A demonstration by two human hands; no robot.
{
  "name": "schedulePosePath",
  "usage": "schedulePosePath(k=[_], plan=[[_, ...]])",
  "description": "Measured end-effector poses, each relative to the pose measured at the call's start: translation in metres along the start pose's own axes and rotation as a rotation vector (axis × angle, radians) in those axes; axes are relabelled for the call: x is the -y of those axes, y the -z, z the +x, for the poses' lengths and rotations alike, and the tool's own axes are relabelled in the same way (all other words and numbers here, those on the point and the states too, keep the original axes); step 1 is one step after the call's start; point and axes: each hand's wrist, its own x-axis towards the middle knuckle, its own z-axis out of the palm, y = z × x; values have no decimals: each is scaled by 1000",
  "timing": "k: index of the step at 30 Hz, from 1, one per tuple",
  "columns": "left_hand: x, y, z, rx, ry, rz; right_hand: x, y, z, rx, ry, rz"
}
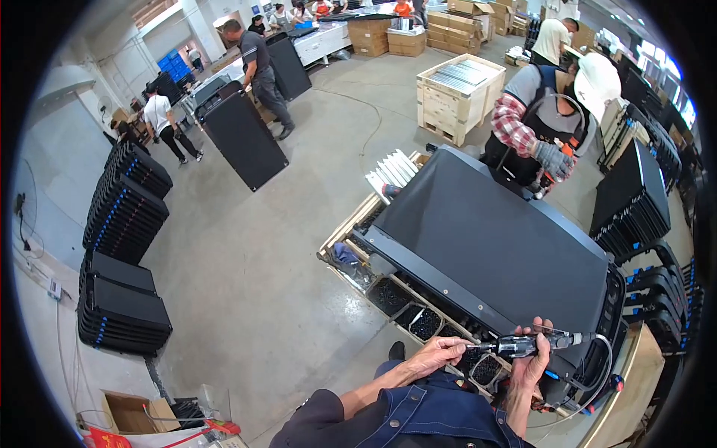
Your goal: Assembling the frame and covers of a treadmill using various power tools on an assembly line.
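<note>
My right hand [532, 364] is wrapped round a dark power screwdriver [515, 346], which lies level with its bit pointing left. From its rear end runs a pale hose [606, 366]. Thumb and fingers of my left hand [439, 354] pinch together at the tip of the bit; whatever is between them is too small to make out. Both hands are over the near edge of a large black treadmill-like frame with a flat dark panel [493, 231]. Just beneath them, wooden-edged bins [424, 321] hold small black parts, probably screws.
Across the frame, a co-worker's gloved hand [554, 160] grips an orange-and-black tool. A wooden crate [457, 104] with metal strips stands beyond. Stacked black frames line the left [123, 306] and right [631, 198]. A wooden board [624, 388] borders my right side.
</note>
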Motion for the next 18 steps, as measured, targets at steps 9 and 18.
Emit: schedulePosePath(k=[9,18], plan=[[-6,-60,17,-409,-839,1136,18,14,3,-256,-40,7],[22,-41,52,-255,-58,548,35,36,8,-208,0,-122]])
